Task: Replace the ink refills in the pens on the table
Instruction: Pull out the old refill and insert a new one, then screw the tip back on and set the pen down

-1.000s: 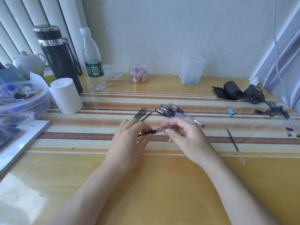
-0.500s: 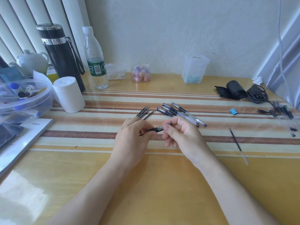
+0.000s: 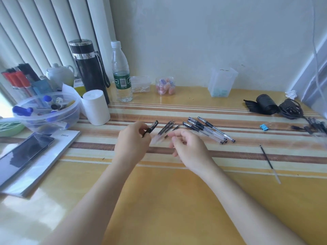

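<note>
Head view: a pen held in two parts over the striped mat.

Left hand (image 3: 132, 141) pinches the black grip (image 3: 151, 128); right hand (image 3: 188, 147), fingers curled, pinches the clear barrel (image 3: 156, 139) (blurred) — held apart, likely to free the refill. Spare refills (image 3: 167, 127) lie just behind the hands and pens (image 3: 207, 129) to their right, both within easy reach. Glossy yellow table (image 3: 168, 200) — pale wall behind, blinds at left.
</note>
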